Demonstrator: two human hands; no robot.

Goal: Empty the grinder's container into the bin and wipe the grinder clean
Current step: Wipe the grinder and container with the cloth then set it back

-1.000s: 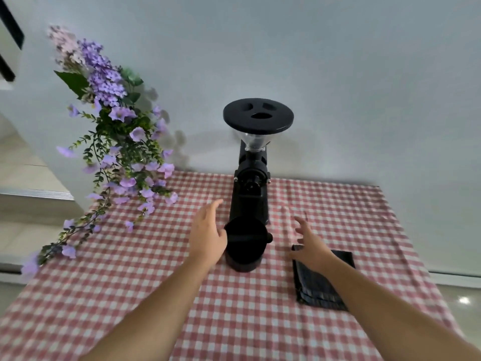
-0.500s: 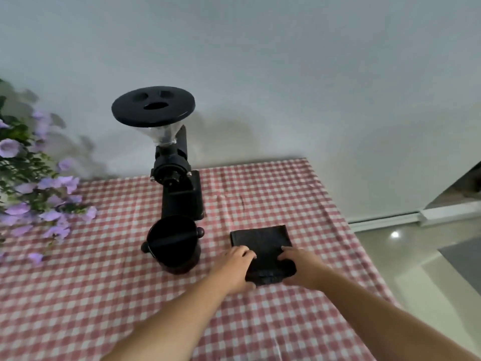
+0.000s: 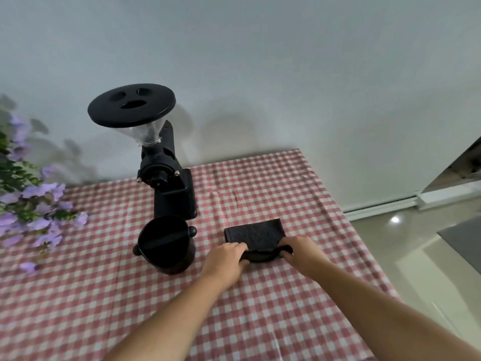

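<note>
A black coffee grinder (image 3: 169,188) with a round black lid and clear hopper stands at the back of the table by the wall. Its black cup-shaped container (image 3: 165,244) sits in front of it, upright, with a bar across the mouth. To the right lies a folded dark cloth (image 3: 256,234). My left hand (image 3: 226,259) grips the cloth's near left corner and my right hand (image 3: 302,252) grips its near right corner; the near edge is lifted and curled off the table.
The table carries a red-and-white checked tablecloth (image 3: 273,308). Purple artificial flowers (image 3: 33,204) hang over the left side. The table's right edge drops to a pale tiled floor (image 3: 421,256). No bin is in view.
Both hands moved from beside the container to the cloth, then closed on its near corners and raised that edge. The view swung right.
</note>
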